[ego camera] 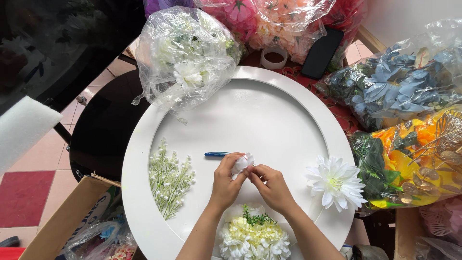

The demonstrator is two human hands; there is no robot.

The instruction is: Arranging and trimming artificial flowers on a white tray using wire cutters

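A: What could go wrong here, biggest worry first?

B: The large round white tray [144, 144] overhangs its support toward the left, above the dark stool [106, 125] and the tiled floor [29, 192]. A hard press near that rim could, I judge, tip it. Next, the crinkled clear bag of white flowers [185, 55], up and left of the hands, leans over the tray's edge and might slide into the work.

A: And the grip itself?

B: Both hands meet at the tray's middle. The left hand [225, 180] is closed around a small white flower head [243, 162], fingers curled under it; the right hand [272, 185] pinches at the same bloom from the other side, thumb and fingertips shut on its petals. Pulling too hard could tear a petal or pop the head loose.

A: Anything close by to knock?

B: The blue-handled tool [216, 154] lies just left of the grip, almost touching the left knuckles; a nudge could send it skidding. The big white bloom [336, 182] lies to the right, the green sprig with white buds [168, 180] to the left, and the cream flower cluster [254, 237] sits just below the wrists.

A: The room?

B: Crowded. Bags of blue flowers [394, 86] and yellow-orange flowers [414, 159] press in on the right, a black phone [322, 53] and a tape roll [274, 58] lie beyond, and a cardboard box [67, 221] stands low left.
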